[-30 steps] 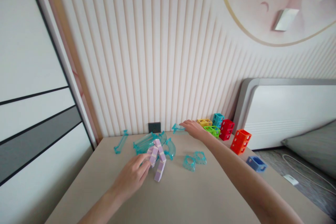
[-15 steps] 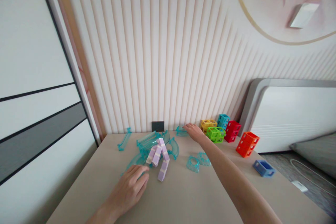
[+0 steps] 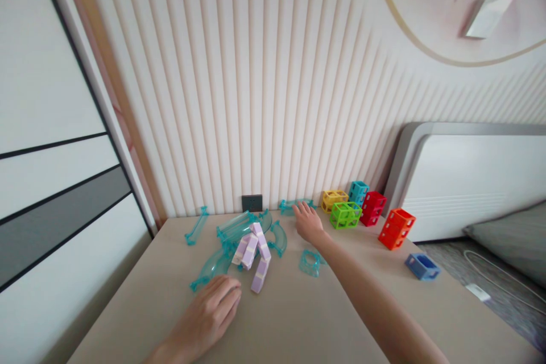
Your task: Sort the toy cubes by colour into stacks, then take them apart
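My right hand [image 3: 307,220] reaches to the back of the table, its fingers spread and apparently holding nothing. Just behind its fingertips, close to the wall, a clear teal track piece [image 3: 288,205] lies flat. I cannot tell whether they touch. My left hand [image 3: 213,308] rests on the table near the front, fingers curled together, with nothing visible in them. Beyond it is a loose pile of teal track pieces [image 3: 234,226], with lilac and white blocks [image 3: 262,273] lying on and beside it. A teal square piece with a round hole [image 3: 303,264] lies in front of my right hand, partly overlapping another.
Open-frame blocks stand at the right: yellow [image 3: 333,200], green [image 3: 345,215], blue [image 3: 358,192], red [image 3: 372,209] and orange [image 3: 396,228]. A blue frame [image 3: 422,267] lies near the table's right edge. Another teal piece [image 3: 197,226] lies at the back left. A ribbed wall [image 3: 256,96] borders the table.
My right hand has spread its fingers and come slightly away from the teal piece by the wall, showing more of it. My left hand has curled a little more. The view has shifted slightly.
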`<state>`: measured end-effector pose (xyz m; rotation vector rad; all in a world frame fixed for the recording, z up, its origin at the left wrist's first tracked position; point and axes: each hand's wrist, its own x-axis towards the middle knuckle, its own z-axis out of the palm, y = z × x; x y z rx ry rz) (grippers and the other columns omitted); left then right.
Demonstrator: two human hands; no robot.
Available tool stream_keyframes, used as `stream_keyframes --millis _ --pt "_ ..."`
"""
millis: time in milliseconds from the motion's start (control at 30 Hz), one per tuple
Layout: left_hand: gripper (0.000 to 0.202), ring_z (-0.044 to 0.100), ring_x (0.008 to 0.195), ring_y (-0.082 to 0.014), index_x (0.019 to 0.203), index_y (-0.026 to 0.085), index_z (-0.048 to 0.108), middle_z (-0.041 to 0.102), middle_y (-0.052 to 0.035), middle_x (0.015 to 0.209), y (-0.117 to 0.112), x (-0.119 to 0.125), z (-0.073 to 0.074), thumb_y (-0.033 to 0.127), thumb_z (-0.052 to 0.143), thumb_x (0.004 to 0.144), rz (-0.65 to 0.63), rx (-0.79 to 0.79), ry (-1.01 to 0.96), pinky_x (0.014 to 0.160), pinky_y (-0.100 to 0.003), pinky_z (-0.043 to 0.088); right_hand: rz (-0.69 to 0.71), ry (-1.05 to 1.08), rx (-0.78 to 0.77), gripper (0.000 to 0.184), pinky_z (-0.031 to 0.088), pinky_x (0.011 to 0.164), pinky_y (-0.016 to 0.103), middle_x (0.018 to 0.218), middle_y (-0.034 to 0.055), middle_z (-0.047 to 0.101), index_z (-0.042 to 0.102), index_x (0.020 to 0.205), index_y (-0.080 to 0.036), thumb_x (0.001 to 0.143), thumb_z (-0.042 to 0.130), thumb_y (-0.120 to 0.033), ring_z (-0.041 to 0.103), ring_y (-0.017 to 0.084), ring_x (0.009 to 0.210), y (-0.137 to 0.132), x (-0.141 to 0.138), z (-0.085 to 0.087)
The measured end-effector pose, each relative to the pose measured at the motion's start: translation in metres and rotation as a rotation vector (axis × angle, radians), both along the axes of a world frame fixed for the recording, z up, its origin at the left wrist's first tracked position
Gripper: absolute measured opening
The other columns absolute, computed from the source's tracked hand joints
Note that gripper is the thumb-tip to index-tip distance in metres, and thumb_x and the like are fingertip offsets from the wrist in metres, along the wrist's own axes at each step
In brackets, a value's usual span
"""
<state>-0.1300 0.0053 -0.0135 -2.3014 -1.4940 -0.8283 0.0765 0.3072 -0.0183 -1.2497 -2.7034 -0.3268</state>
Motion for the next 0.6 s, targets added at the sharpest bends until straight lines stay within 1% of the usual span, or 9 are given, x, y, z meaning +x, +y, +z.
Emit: stream_keyframes --millis 133,233,300,333,400,467,500,533,600 --pt "0.021 0.066 0.09 -0.0181 0.101 0.018 0.061 0.067 -0.0059 0.094 -0.002 -0.004 -0.004 0.009 0.043 0.097 0.005 0.003 -0.013 0.085 -0.03 0.055 0.001 0.025 0.004 0.059 0.029 0.114 0.048 0.155 0.017 0.041 0.049 0.142 -0.015 0.084 0.05 -0.006 0.037 0.029 0.143 0.004 -0.004 0.007" --pt "0.02 0.065 0.093 -0.0188 0.101 0.018 0.061 0.067 -0.0064 0.095 -0.002 -0.005 -0.005 0.008 0.045 0.095 0.016 0.01 -0.005 0.089 -0.032 0.054 0.012 0.091 0.039 0.057 0.027 0.116 0.046 0.156 0.019 0.039 0.047 0.143 -0.012 0.087 0.047 -0.008 0.035 0.028 0.144 -0.009 0.002 0.011" --pt "0.021 0.065 0.095 -0.0192 0.1 0.018 0.061 0.067 -0.0061 0.095 -0.002 -0.005 -0.005 0.006 0.045 0.094 0.02 0.01 0.0 0.094 -0.035 0.053 0.037 0.208 0.057 0.052 0.032 0.114 0.044 0.152 0.0181 0.044 0.05 0.142 -0.013 0.09 0.046 -0.014 0.039 0.028 0.142 -0.027 0.012 0.008" --pt "0.022 0.065 0.096 -0.0195 0.099 0.018 0.062 0.067 -0.006 0.095 -0.003 -0.004 -0.005 0.006 0.045 0.094 0.023 0.012 -0.002 0.097 -0.037 0.052 0.061 0.285 0.049 0.048 0.036 0.112 0.043 0.146 0.0164 0.051 0.054 0.138 -0.014 0.091 0.045 -0.015 0.045 0.027 0.137 -0.038 0.02 0.005" --pt "0.023 0.064 0.104 -0.0211 0.103 0.019 0.062 0.067 -0.0068 0.1 -0.003 -0.004 -0.004 0.007 0.046 0.093 0.059 -0.002 0.0 0.1 -0.039 0.052 0.108 0.365 0.031 0.037 0.039 0.11 0.045 0.134 0.0132 0.063 0.065 0.123 -0.019 0.095 0.042 -0.021 0.053 0.027 0.13 -0.058 0.036 -0.003" --pt "0.024 0.061 0.113 -0.0236 0.113 0.02 0.061 0.066 -0.0087 0.11 -0.004 -0.005 -0.003 0.011 0.048 0.093 0.13 -0.022 0.014 0.101 -0.041 0.052 0.113 0.352 0.028 0.032 0.033 0.113 0.054 0.128 0.0115 0.067 0.071 0.113 -0.022 0.098 0.044 -0.03 0.053 0.031 0.129 -0.075 0.051 -0.009" --pt "0.027 0.06 0.116 -0.0245 0.117 0.02 0.06 0.066 -0.0093 0.114 -0.003 -0.005 -0.003 0.013 0.05 0.093 0.167 -0.03 0.022 0.102 -0.042 0.052 0.099 0.329 0.014 0.032 0.032 0.113 0.057 0.127 0.012 0.068 0.071 0.113 -0.022 0.099 0.044 -0.033 0.055 0.032 0.128 -0.081 0.057 -0.011" --pt "0.029 0.059 0.118 -0.0251 0.12 0.021 0.059 0.065 -0.0096 0.118 -0.003 -0.007 -0.004 0.015 0.051 0.093 0.205 -0.036 0.025 0.103 -0.043 0.051 0.081 0.303 -0.008 0.033 0.032 0.112 0.058 0.126 0.013 0.068 0.071 0.114 -0.021 0.099 0.045 -0.035 0.056 0.033 0.126 -0.086 0.061 -0.012" --pt "0.031 0.059 0.12 -0.0256 0.123 0.022 0.058 0.064 -0.0094 0.121 0.0 -0.011 -0.006 0.017 0.051 0.093 0.27 -0.033 0.023 0.104 -0.044 0.051 0.06 0.268 -0.075 0.036 0.038 0.109 0.054 0.126 0.0147 0.068 0.069 0.118 -0.019 0.1 0.043 -0.035 0.06 0.032 0.122 -0.091 0.063 -0.012"
